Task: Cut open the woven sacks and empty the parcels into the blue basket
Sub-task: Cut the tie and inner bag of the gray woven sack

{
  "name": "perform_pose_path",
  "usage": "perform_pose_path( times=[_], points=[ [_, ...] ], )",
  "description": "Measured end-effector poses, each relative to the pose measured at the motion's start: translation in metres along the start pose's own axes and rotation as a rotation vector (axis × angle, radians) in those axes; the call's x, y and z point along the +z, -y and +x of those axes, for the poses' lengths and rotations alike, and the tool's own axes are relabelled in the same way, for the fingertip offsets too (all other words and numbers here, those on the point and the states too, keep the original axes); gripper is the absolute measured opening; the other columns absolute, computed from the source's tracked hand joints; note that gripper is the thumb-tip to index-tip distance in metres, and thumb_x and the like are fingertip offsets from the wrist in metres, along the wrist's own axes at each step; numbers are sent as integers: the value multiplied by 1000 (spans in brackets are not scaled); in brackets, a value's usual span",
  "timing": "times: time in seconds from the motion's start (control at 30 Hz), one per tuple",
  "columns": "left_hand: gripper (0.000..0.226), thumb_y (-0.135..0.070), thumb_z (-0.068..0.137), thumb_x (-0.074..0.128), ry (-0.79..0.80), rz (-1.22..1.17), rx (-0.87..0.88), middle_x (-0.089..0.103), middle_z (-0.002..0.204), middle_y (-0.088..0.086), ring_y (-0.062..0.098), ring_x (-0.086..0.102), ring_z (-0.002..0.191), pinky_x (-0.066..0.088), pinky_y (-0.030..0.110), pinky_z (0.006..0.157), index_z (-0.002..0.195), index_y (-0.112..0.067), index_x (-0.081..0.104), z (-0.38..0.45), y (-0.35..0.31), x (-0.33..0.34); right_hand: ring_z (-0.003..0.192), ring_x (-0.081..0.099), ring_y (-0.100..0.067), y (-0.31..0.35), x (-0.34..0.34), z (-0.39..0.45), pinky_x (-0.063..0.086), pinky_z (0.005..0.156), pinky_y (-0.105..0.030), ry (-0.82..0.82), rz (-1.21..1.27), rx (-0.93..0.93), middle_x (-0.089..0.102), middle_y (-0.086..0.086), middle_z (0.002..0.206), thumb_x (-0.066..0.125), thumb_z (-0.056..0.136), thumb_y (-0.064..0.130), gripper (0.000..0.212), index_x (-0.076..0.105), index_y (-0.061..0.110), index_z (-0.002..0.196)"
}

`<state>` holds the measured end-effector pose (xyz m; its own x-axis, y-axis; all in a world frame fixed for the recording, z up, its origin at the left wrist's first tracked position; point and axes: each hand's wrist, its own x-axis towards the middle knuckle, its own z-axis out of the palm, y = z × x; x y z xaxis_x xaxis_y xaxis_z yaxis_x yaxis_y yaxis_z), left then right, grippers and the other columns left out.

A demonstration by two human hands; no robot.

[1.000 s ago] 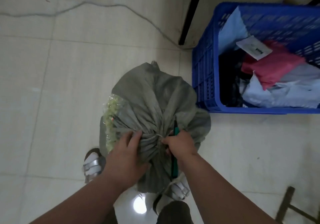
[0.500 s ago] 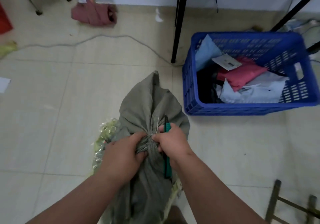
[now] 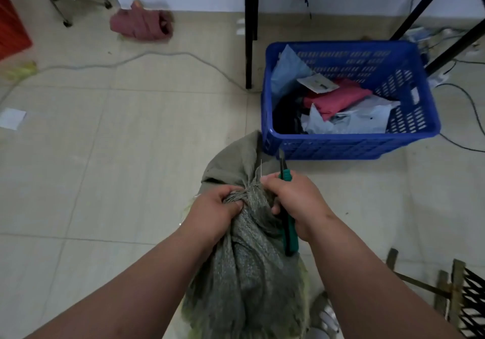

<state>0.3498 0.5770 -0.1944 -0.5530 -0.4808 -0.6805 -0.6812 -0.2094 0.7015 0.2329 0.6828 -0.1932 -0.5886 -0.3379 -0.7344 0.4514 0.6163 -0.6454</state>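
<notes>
Both forearms come in from the bottom edge, angled inward, meeting at the tied neck of the grey woven sack low in the middle of the floor.

Left hand: palm down, fingers curled tight round the bunched neck just below the tie. Clamped on the sack.

Right hand: fist wrapped round a green-handled cutter, held roughly upright. Green handle sticks out below the fist, dark blade end sticks out above it, pointing toward the basket. Thumb and forefinger sit right at the knot; looks like they pinch the tie strands, but too small to be sure. A thin pale strand stands up from the knot.

The two hands are close together, one each side of the knot, nearly touching.

Sack body hangs down between the arms; its top flap fans out beyond the knot and reaches the near left corner of the blue basket. A bit of clear yellowish plastic shows at the sack's left edge.

Basket sits on the floor, up and to the right of the sack, next to a black leg. Parcels already inside: pale blue, pink, white and black bags, filling only part of it.

Elsewhere on the floor: grey cable looping across the far side, maroon cloth by the wall.
</notes>
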Motion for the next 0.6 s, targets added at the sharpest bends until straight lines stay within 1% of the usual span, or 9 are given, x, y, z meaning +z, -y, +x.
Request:
perform_pose_path(
  times=[0.07, 0.13, 0.23, 0.27, 0.3, 0.37, 0.43, 0.5, 0.6],
  points=[
    [24, -7, 87, 62, -7, 34, 6, 76, 92, -3, 17, 70, 92, 52, 40, 95, 93, -26, 74, -5, -6, 35, 56, 57, -17, -11, -30, -6, 48, 63, -33, 65, -87, 5, 65, -1, 75, 73, 80, 38, 27, 65, 15, 92],
    [23, -6, 86, 62, -29, 134, 26, 74, 97, -4, 15, 68, 95, 51, 36, 96, 95, -25, 73, -9, -16, 74, 68, 62, -20, -29, -60, -12, 50, 62, -31, 85, -158, 13, 68, -3, 91, 76, 79, 36, 34, 61, 15, 101],
    [30, -4, 86, 60, -55, 288, 96, 72, 99, -4, 16, 65, 98, 48, 28, 93, 87, -32, 69, -14, -33, 122, 84, 65, -28, -57, -100, -15, 58, 78, -39, 19, -138, 6, 68, -6, 104, 71, 83, 29, 32, 59, 19, 111],
    [32, -5, 86, 59, -59, 347, 132, 71, 98, -5, 15, 65, 97, 47, 27, 91, 83, -36, 67, -14, -39, 135, 82, 64, -26, -64, -112, -16, 58, 73, -34, 5, -79, 15, 67, -6, 106, 68, 86, 26, 34, 58, 20, 117],
    [34, -6, 86, 59, -61, 409, 170, 71, 96, -6, 15, 64, 95, 48, 28, 89, 79, -39, 64, -15, -46, 147, 79, 63, -23, -69, -123, -17, 56, 61, -24, -2, -4, 26, 65, -6, 110, 66, 89, 23, 38, 56, 21, 125],
    [32, -8, 87, 57, -74, 510, 241, 69, 92, -7, 14, 63, 91, 47, 26, 81, 79, -38, 64, -16, -58, 166, 73, 60, -18, -76, -140, -19, 43, 43, -14, -24, 134, 34, 65, -5, 112, 62, 92, 18, 43, 51, 23, 133],
    [29, -7, 88, 54, -97, 623, 341, 66, 92, -7, 14, 60, 89, 41, 24, 73, 87, -32, 68, -18, -70, 180, 61, 56, -14, -76, -148, -20, 40, 40, -13, -58, 249, 12, 66, -3, 102, 59, 93, 14, 33, 54, 25, 124],
    [29, -7, 88, 52, -114, 772, 516, 67, 96, 1, 22, 60, 92, 44, 28, 75, 99, -24, 72, -17, -81, 187, 52, 52, -12, -73, -152, -23, 39, 39, -13, -94, 349, 13, 67, -2, 95, 57, 94, 12, 27, 55, 27, 116],
    [34, -11, 79, 46, -93, 918, 786, 67, 86, 9, 31, 63, 81, 52, 38, 68, 98, -16, 73, -10, -92, 190, 56, 53, -14, -74, -155, -24, 41, 40, -15, -145, 469, 43, 67, -4, 101, 59, 94, 14, 32, 51, 31, 120]
  ],
)
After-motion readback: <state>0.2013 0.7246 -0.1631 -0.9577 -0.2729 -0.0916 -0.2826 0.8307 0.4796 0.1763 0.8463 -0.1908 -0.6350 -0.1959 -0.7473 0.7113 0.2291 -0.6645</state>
